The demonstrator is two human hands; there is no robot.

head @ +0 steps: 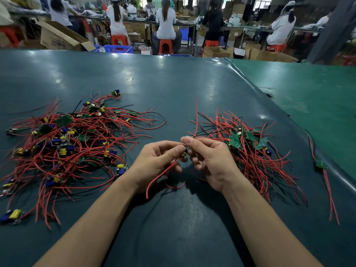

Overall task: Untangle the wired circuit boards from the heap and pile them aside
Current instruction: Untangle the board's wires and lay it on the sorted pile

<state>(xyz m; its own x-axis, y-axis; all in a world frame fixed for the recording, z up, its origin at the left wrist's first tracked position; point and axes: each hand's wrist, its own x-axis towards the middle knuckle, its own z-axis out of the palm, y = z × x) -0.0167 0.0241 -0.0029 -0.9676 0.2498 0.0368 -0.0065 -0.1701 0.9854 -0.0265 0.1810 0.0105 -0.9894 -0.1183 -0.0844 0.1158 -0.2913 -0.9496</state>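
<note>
Two bare hands meeting over the near middle of the table (pixel 173 83), working a single small board (pixel 184 154) between them. Left hand (pixel 159 160) curling its fingers and pinching at the tiny part, thin glossy red wires (pixel 159 176) trailing down from the grip in loose loops and lying on the dark mat. Right hand (pixel 208 158) pinching thumb and forefinger on the same piece from the other side, remaining fingers bent inward, a fine black lead running off toward the right pile. Board itself mostly hidden between the fingertips, only a small round brassy component showing. Sprawling to the left, a broad tangled heap (pixel 63 143): flat green rectangular boards, boxy blue and yellow components, stubby cylinders, all knotted in long springy red strands with a few black ones. Sitting just right of the hands, a tighter sorted pile (pixel 248 143), green boards bunched together and red wires fanning outward like bristles. Lying alone at the far right, on the seam of the mats, one stray board (pixel 321 164) with straight red leads pointing toward the near edge. Covering the table, a smooth, slightly shiny teal rubbery mat, a brighter green sheet (pixel 308 97) overlapping at the right. Sitting far behind on red plastic stools (pixel 165 46), blurred workers (pixel 166 22) facing away, among cardboard boxes (pixel 59 38) and a blue crate (pixel 117 49).
</note>
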